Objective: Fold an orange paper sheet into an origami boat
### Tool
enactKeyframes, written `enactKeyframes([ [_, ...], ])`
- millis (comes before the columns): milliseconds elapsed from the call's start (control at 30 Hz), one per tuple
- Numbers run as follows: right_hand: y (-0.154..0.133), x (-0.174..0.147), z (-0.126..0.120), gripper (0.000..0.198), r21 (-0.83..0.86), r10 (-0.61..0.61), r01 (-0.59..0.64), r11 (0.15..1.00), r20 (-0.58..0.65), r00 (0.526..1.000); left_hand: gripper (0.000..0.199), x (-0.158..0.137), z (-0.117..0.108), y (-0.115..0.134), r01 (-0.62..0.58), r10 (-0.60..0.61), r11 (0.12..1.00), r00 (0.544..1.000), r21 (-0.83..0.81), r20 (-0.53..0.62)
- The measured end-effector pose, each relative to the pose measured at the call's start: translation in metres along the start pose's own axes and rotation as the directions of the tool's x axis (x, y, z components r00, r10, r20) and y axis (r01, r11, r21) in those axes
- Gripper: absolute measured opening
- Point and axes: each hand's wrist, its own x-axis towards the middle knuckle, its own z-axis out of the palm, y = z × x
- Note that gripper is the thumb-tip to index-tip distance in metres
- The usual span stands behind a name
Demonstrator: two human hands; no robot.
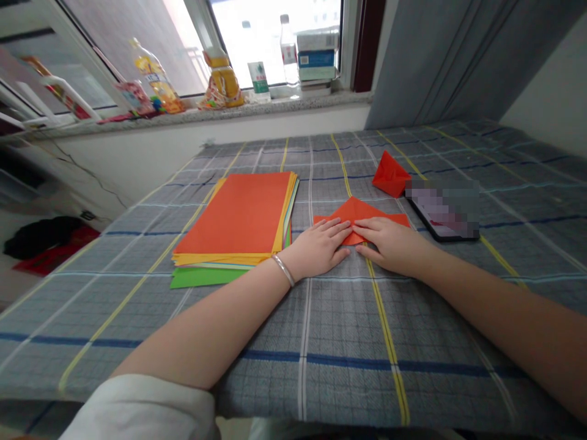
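Note:
A folded sheet of orange-red paper [352, 208] lies flat on the checked cloth, with a peak pointing away from me and a small point toward me. My left hand [321, 246] rests on its left part, fingers stretched out and pressing down. On the right part lies my right hand [389, 243], its fingers also extended flat. The fingertips of both hands nearly meet at the middle of the paper and cover some of its folds. Beyond my right hand stands a folded red paper shape [389, 174] with triangular faces.
A stack of coloured paper [238, 214], orange on top, lies left of my hands. To the right is a phone [443, 214] with a blurred screen. Bottles, including a clear one [288, 52], and boxes [316, 58] stand on the windowsill [275, 105]. A grey curtain [435, 61] hangs at right.

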Motion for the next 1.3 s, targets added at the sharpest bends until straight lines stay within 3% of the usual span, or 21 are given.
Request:
enactKeyframes([
  [267,-0.003,0.0,-0.009,0.049,-0.068,0.056,-0.051,0.996,0.076,0.996,0.059,-0.001,-0.003,0.005,0.047,-0.042,0.996,0.998,0.078,-0.056],
  [533,0.008,0.0,-0.017,0.046,-0.135,0.162,-0.138,0.981,0.19,0.968,0.052,-0.005,-0.015,0.017,0.21,-0.198,0.959,0.977,0.189,-0.081],
  [667,0.008,0.0,-0.018,0.043,-0.215,0.256,-0.207,0.954,0.231,0.939,0.053,-0.006,-0.016,0.017,0.278,-0.257,0.932,0.959,0.234,-0.116],
  [833,-0.002,0.0,-0.03,0.04,-0.35,0.408,-0.303,0.886,0.283,0.868,0.051,-0.006,-0.018,0.02,0.393,-0.387,0.894,0.92,0.216,-0.071],
  [1033,0.004,0.0,-0.032,0.035,-0.381,0.482,-0.352,0.855,0.335,0.81,0.048,-0.005,-0.019,0.019,0.403,-0.395,0.88,0.915,0.252,-0.085],
  [1300,0.008,-0.005,-0.033,0.035,-0.337,0.477,-0.369,0.866,0.336,0.812,0.047,-0.005,-0.017,0.018,0.397,-0.384,0.876,0.918,0.275,-0.102],
])
